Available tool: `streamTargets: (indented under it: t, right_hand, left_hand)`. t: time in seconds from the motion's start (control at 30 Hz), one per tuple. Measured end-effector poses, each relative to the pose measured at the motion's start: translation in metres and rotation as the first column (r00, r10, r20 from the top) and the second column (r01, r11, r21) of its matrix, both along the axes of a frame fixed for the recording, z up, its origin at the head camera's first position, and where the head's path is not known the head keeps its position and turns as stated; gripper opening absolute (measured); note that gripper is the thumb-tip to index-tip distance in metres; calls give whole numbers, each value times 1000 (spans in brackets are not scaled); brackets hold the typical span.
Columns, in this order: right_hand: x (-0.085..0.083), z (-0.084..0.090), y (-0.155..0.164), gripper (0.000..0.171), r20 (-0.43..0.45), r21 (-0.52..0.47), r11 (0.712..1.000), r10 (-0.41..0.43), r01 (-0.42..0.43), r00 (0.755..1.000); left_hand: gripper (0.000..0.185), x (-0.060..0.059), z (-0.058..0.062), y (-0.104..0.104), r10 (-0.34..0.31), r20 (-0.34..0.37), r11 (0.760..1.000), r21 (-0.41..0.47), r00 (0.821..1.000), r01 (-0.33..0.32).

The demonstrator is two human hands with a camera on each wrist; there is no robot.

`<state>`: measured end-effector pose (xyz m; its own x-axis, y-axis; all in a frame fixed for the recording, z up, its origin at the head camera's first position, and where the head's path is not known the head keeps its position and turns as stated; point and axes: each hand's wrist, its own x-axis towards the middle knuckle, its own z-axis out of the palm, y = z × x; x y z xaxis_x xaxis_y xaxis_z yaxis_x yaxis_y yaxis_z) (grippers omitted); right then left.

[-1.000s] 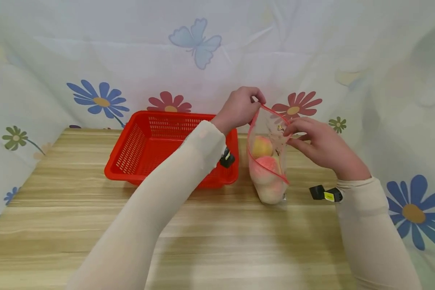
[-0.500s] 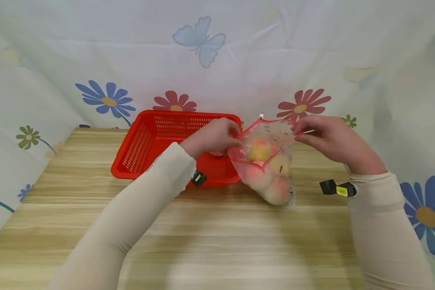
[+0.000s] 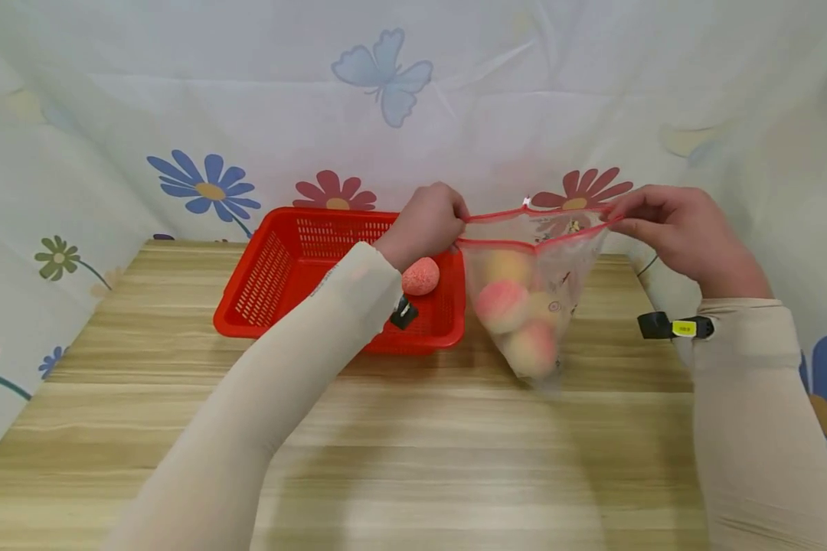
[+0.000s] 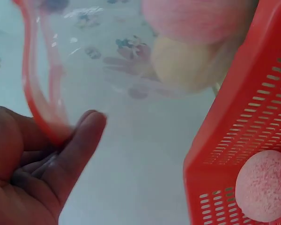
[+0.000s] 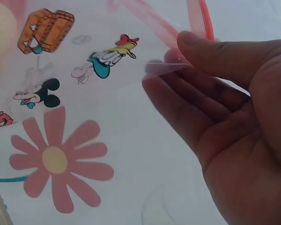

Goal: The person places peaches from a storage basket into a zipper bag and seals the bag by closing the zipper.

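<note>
Clear zip bag with red seal strip hangs between hands, peaches inside, bottom near wooden surface. Mouth axis 9–3. Left hand fingers pinch 9 o'clock end, right hand fingers pinch 3 o'clock end. Red plastic basket at bag's 9, nearer left hand.

Bright even light, soft shadows, wrist views blurred, head view edge-curved

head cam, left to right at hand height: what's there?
red basket → left hand → clear zip bag holding peaches → right hand. A single peach lies in the basket, below the left hand.
</note>
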<state>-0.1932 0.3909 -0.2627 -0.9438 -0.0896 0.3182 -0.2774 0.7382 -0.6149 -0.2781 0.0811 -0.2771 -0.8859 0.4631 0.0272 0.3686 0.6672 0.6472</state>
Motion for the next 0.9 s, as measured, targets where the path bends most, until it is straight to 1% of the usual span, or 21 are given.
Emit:
streamTargets:
  t: [0.1,0.17,0.2,0.3,0.37,0.47,0.53,0.6,0.67,0.8,0.87,0.9]
  right_hand:
    - [-3,4,4,15,-53,-50,996,-70,67,996]
    - [-4,4,1,18,-95,-67,993,-104,98,990]
    - [-4,2,-2,19,-111,-68,992,-109,102,988]
    - [-3,-7,-13,21,-133,-42,995,-93,88,987]
    - [-1,-15,-19,21,-132,-33,998,-63,59,989]
    - [1,-26,-28,21,-135,-73,997,0,-10,991]
    - [-1,-32,-33,21,-160,-114,992,33,-52,987]
    - [-2,-39,-36,23,-185,-174,981,53,-86,981]
    - [-5,-44,-39,24,-215,-226,970,36,-86,976]
    - [-6,-57,-46,29,-232,-352,935,-51,-35,971]
    - [-5,-62,-52,30,-239,-415,910,-94,-14,966]
    - [-5,-65,-55,30,-243,-454,891,-106,-16,964]
  left_hand:
    - [22,-1,-3,5,4,-36,999,38,999,-3]
    - [22,-3,-8,5,14,-50,998,63,999,-11]
    - [22,-4,-11,4,18,-55,997,71,998,-15]
    - [22,-8,-22,-2,41,-43,996,87,998,-38]
    - [22,-11,-28,-6,55,-17,994,95,998,-53]
    - [22,-14,-33,-17,75,29,988,131,997,-78]
    - [22,-13,-35,-23,75,58,982,168,996,-84]
    - [21,-11,-36,-28,57,92,974,212,994,-75]
    - [20,-9,-38,-32,37,126,967,248,991,-68]
    - [21,-5,-44,-39,7,174,963,266,985,-54]
    - [21,-3,-46,-42,1,183,966,252,983,-48]
    - [22,-2,-47,-44,0,187,969,245,982,-47]
